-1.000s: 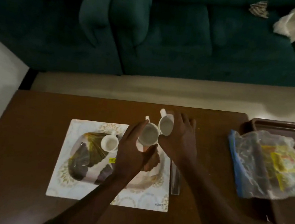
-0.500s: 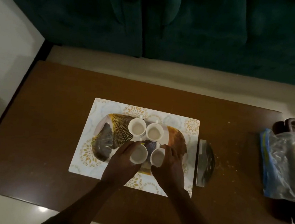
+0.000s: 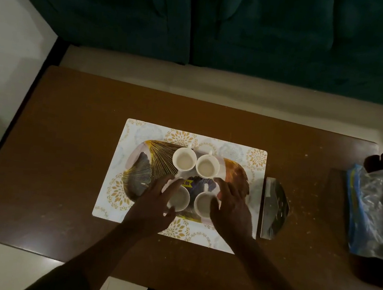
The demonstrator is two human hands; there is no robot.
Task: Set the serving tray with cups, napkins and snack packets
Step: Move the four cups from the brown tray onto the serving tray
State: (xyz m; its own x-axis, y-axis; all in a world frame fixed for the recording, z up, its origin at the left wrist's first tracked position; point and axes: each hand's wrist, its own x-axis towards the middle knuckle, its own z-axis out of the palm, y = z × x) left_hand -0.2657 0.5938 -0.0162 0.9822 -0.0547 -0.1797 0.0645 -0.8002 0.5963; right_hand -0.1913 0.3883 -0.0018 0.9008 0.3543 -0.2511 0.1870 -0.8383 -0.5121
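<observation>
Four cups stand on the tray (image 3: 235, 173). My left hand (image 3: 155, 202) and right hand (image 3: 233, 207), fingers spread loose, rest beside the near cups (image 3: 179, 198), pinching nothing. I judge snacks come next: the bag (image 3: 376, 213) lies far right on the bench (image 3: 65, 154), nearer my right hand.

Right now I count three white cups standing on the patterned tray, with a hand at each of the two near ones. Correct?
Not quite: the head view shows four cups on the tray, two far, two near. The left hand and right hand are at the near pair.
</observation>
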